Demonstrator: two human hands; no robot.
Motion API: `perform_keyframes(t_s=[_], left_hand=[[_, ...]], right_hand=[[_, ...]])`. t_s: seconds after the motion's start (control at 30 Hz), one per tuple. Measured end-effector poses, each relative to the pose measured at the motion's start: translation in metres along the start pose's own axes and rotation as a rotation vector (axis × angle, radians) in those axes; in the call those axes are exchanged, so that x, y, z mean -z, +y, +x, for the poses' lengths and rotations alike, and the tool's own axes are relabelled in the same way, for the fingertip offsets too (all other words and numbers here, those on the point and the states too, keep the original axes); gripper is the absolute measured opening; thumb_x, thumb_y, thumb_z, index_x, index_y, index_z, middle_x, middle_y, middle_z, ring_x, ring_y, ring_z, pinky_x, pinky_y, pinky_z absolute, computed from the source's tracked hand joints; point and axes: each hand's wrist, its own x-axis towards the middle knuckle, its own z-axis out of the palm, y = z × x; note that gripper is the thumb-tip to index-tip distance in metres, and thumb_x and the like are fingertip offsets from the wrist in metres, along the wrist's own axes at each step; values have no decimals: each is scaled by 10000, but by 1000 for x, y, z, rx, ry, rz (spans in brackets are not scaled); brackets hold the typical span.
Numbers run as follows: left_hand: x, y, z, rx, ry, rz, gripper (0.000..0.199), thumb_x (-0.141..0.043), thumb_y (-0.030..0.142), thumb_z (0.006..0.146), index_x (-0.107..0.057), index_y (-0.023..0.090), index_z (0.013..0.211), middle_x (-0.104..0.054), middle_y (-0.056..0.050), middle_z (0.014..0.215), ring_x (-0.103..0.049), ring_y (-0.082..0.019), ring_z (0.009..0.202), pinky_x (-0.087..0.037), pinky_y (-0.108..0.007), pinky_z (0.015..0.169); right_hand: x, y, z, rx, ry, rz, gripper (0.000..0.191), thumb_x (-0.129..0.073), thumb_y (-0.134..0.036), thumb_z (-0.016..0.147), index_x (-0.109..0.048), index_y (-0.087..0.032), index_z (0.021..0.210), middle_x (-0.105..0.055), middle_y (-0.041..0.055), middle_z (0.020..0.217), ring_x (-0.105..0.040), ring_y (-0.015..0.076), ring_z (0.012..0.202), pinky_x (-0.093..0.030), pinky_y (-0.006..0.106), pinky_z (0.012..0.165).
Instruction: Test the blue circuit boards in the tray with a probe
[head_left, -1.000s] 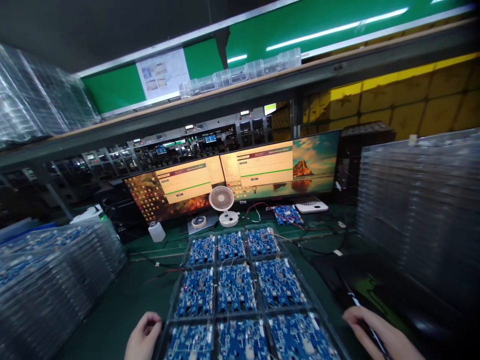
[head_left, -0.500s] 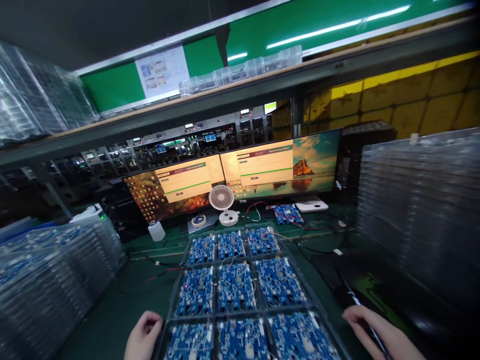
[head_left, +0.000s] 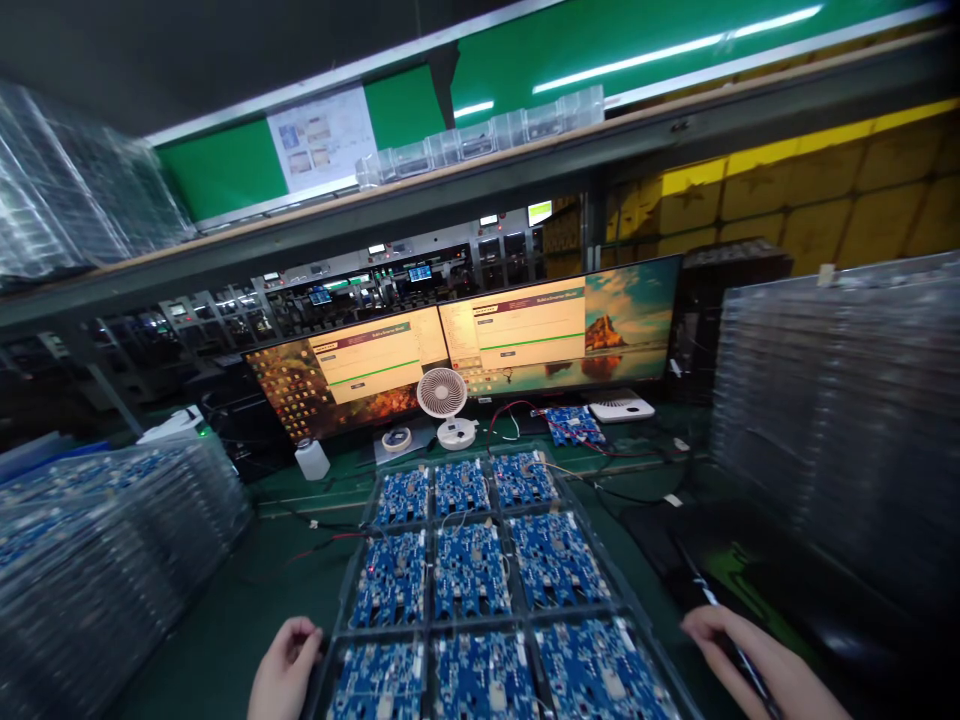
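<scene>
A clear plastic tray [head_left: 336, 600] holding several blue circuit boards [head_left: 471, 568] in a grid lies on the green bench before me. My left hand [head_left: 283, 670] rests with curled fingers at the tray's near left edge, touching it. My right hand [head_left: 757, 665] is to the right of the tray, fingers closed around a thin dark pen-like tool [head_left: 712, 600]. Thin wires run from the far boards toward the monitors.
Two monitors [head_left: 525, 330] stand at the back with a small white fan [head_left: 442, 398] in front. A loose blue board [head_left: 574, 425] lies under the right monitor. Tall stacks of clear trays rise at left [head_left: 97, 560] and right [head_left: 840, 420]. A dark mat [head_left: 750, 570] lies on the right.
The view has tilted very slightly upward; both hands stay where they were.
</scene>
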Motion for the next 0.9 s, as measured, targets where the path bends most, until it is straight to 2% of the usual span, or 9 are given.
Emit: perform_keyframes(t_s=[0.1, 0.27, 0.57, 0.73, 0.83, 0.9], left_hand=[[-1, 2, 0, 8, 12, -10, 627, -706, 728, 366, -531, 202, 658, -562, 40, 575, -547, -164, 573, -446, -274, 587], [0, -1, 0, -16, 14, 15, 586, -686, 714, 405, -532, 205, 649, -555, 35, 575, -546, -167, 572, -446, -279, 588], [0, -7, 3, -48, 5, -6, 558, -702, 695, 427, -471, 208, 571, -562, 37, 600, -518, -142, 560, -438, -263, 578], [1, -13, 8, -56, 28, 2, 558, -689, 700, 443, -493, 212, 629, -569, 39, 605, -552, -159, 558, -455, -278, 575], [11, -9, 8, -33, 89, 61, 615, -629, 739, 456, -563, 207, 758, -616, 13, 633, -596, -202, 589, -485, -317, 603], [23, 0, 5, -8, 166, 117, 660, -566, 757, 488, -600, 202, 844, -683, -34, 762, -641, -242, 694, -510, -353, 685]], right_hand=[[0, 2, 0, -4, -5, 8, 141, -431, -344, 950, -520, -235, 941, -628, 4, 867, -635, 97, 780, -498, 110, 741], [-3, 4, -1, 4, 4, 3, 158, -445, -356, 937, -536, -228, 933, -637, 24, 887, -638, 120, 786, -512, 132, 735], [-1, 2, 2, 74, 21, -22, 82, -447, -300, 943, -500, -255, 988, -632, -17, 871, -637, 75, 781, -489, 77, 729], [-1, 2, 1, 31, 6, 7, 120, -446, -333, 942, -527, -245, 954, -637, -3, 856, -640, 89, 786, -500, 92, 727], [-4, 9, -2, -37, 9, 57, 197, -450, -384, 936, -569, -231, 976, -655, 21, 884, -650, 113, 813, -515, 118, 739], [-5, 17, -5, -102, 20, 110, 276, -475, -435, 924, -598, -220, 1045, -672, 37, 917, -660, 132, 817, -528, 141, 750]])
